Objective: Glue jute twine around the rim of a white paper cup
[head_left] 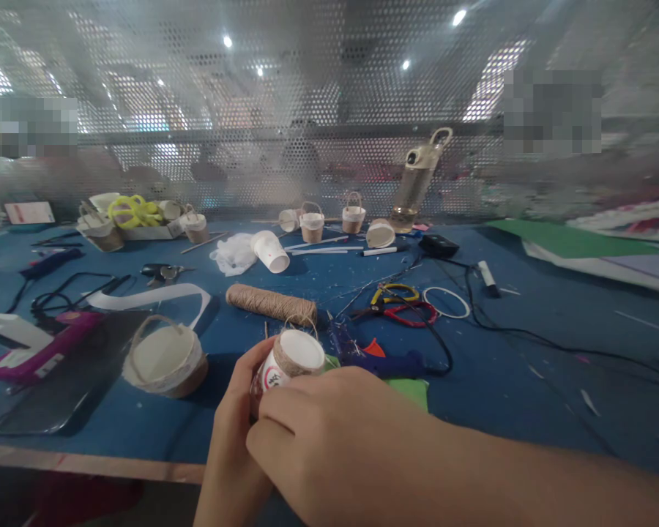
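Observation:
A small paper cup (pixel 302 349) with jute twine wound below its rim is between my two hands near the table's front edge. My left hand (pixel 236 424) wraps round its left side. Over its near side lies my right hand (pixel 329 432), fingers bent and pressed against it; the fingertips are partly hidden. Red and dark print shows on the cup's wall. Just behind lies a roll of jute twine (pixel 272 302), with a strand near the cup's rim. A blue glue gun (pixel 395 362) rests to the right, partly covering a green piece (pixel 411 391).
A handled cup basket (pixel 165 359) stands left, beside a dark phone-like slab (pixel 49 402) and purple tape dispenser (pixel 49 348). Red-handled scissors (pixel 411 315) lie behind the glue gun. Cables cross the right side. A tilted bottle (pixel 414 183) stands by the perforated metal screen (pixel 307 95).

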`<state>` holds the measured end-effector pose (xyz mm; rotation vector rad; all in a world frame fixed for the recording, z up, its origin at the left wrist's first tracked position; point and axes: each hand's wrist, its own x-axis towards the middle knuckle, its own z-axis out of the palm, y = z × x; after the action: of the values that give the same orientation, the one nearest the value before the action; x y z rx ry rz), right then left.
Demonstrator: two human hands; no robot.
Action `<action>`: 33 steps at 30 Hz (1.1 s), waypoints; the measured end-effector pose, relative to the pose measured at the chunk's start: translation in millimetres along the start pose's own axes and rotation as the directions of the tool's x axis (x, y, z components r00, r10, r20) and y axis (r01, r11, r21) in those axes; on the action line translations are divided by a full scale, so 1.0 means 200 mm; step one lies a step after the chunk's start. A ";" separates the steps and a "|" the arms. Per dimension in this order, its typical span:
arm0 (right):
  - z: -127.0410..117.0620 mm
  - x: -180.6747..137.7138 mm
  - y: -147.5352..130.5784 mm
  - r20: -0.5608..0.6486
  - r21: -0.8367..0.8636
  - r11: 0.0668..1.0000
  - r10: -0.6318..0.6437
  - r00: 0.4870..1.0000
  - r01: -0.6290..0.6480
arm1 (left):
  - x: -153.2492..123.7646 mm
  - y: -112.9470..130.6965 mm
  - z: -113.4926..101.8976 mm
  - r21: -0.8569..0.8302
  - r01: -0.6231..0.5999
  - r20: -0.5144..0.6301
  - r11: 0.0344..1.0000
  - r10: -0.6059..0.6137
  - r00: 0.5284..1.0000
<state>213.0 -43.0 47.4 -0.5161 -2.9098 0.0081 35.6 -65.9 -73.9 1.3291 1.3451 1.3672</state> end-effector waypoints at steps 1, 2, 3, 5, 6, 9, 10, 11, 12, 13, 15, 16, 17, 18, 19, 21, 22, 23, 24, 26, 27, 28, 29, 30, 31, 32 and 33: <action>0.01 0.00 0.00 -0.008 0.000 1.000 0.008 1.000 -0.008 | 0.00 0.01 0.00 0.002 -0.012 0.008 1.000 0.012 1.000; 0.02 0.00 -0.01 -0.008 0.000 1.000 0.012 1.000 -0.012 | 0.00 0.01 0.01 0.005 -0.023 0.013 1.000 0.023 1.000; 0.02 0.01 -0.01 -0.003 -0.001 1.000 0.013 1.000 -0.013 | 0.00 0.02 0.01 0.010 -0.033 0.016 0.999 0.032 0.999; 0.03 0.01 -0.01 0.001 -0.012 1.000 0.001 1.000 -0.001 | -0.01 0.03 0.03 0.024 -0.051 0.007 0.998 0.050 0.999; 0.02 0.00 -0.01 -0.001 -0.017 1.000 -0.011 1.000 0.011 | -0.01 0.03 0.05 0.031 -0.054 -0.001 0.998 0.054 0.999; -0.02 -0.03 0.01 -0.029 -0.013 0.999 -0.037 0.999 0.037 | -0.03 0.03 0.10 0.064 -0.083 -0.145 0.994 0.092 0.985; -0.04 -0.06 0.03 -0.049 0.005 1.000 -0.021 0.999 0.021 | -0.04 0.04 0.12 0.056 -0.089 -0.154 0.995 0.096 0.983; -0.06 -0.09 0.04 -0.101 0.030 0.999 0.014 0.995 -0.011 | -0.05 0.05 0.14 0.038 -0.083 -0.158 0.996 0.088 0.983; -0.07 -0.12 0.06 -0.142 0.077 0.997 0.038 0.989 -0.027 | -0.05 0.06 0.15 0.014 -0.071 -0.159 0.997 0.072 0.985; -0.08 -0.16 0.09 -0.186 0.122 0.992 0.046 0.981 -0.023 | -0.06 0.08 0.16 -0.011 -0.052 -0.156 0.999 0.050 0.986; -0.09 -0.23 0.15 -0.165 0.193 0.970 0.182 0.969 -0.149 | -0.06 0.11 0.17 -0.048 -0.011 -0.155 0.999 0.003 0.988; -0.09 -0.27 0.18 -0.173 0.202 0.958 0.240 0.955 -0.204 | -0.06 0.12 0.18 -0.055 0.004 -0.151 0.998 -0.012 0.989; -0.08 -0.30 0.22 -0.191 0.197 0.953 0.266 0.945 -0.229 | -0.06 0.13 0.18 -0.049 0.016 -0.151 0.999 -0.023 0.988; -0.07 -0.32 0.25 -0.207 0.192 0.947 0.294 0.933 -0.256 | -0.06 0.14 0.18 -0.037 0.025 -0.152 0.999 -0.030 0.988; -0.05 -0.34 0.28 -0.209 0.198 0.939 0.321 0.924 -0.282 | -0.06 0.15 0.18 -0.023 0.029 -0.152 0.999 -0.032 0.988; -0.01 -0.38 0.33 -0.141 0.201 0.907 0.401 0.905 -0.371 | -0.06 0.15 0.18 -0.004 0.040 -0.155 0.999 -0.040 0.987; 0.01 -0.40 0.35 -0.094 0.196 0.892 0.431 0.898 -0.407 | -0.06 0.16 0.18 -0.001 0.048 -0.156 0.999 -0.047 0.987; 0.03 -0.41 0.36 -0.049 0.188 0.879 0.454 0.890 -0.438 | -0.06 0.16 0.18 -0.003 0.057 -0.153 0.998 -0.057 0.987; 0.05 -0.42 0.37 -0.009 0.175 0.871 0.468 0.884 -0.459 | -0.06 0.16 0.18 -0.003 0.067 -0.150 0.998 -0.067 0.986; 0.08 -0.43 0.39 0.040 0.131 0.871 0.473 0.880 -0.474 | -0.07 0.16 0.18 0.010 0.082 -0.144 0.997 -0.080 0.986; 0.09 -0.44 0.39 0.042 0.105 0.879 0.463 0.885 -0.465 | -0.07 0.16 0.18 0.020 0.084 -0.144 0.996 -0.080 0.986; 0.11 -0.45 0.40 0.035 0.082 0.889 0.450 0.893 -0.451 | -0.07 0.16 0.18 0.024 0.082 -0.144 0.996 -0.078 0.986; 0.12 -0.45 0.40 0.026 0.063 0.898 0.435 0.900 -0.435 | -0.07 0.16 0.18 0.021 0.079 -0.147 0.997 -0.075 0.986; 0.13 -0.46 0.40 0.020 0.049 0.905 0.422 0.906 -0.423 | -0.07 0.17 0.18 0.015 0.073 -0.150 0.997 -0.070 0.986; 0.13 -0.46 0.40 0.021 0.039 0.910 0.412 0.911 -0.413 | -0.07 0.17 0.18 0.007 0.066 -0.152 0.998 -0.065 0.986; 0.14 -0.46 0.40 0.029 0.033 0.912 0.408 0.912 -0.409 | -0.07 0.17 0.18 0.001 0.059 -0.154 0.998 -0.059 0.986; 0.14 -0.47 0.39 0.038 0.030 0.912 0.409 0.912 -0.410 | -0.07 0.17 0.18 0.000 0.053 -0.156 0.999 -0.052 0.986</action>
<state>321.1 0.0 0.3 -1.1181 -2.7647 0.1289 77.8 -78.3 -47.4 1.2006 1.4764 1.4578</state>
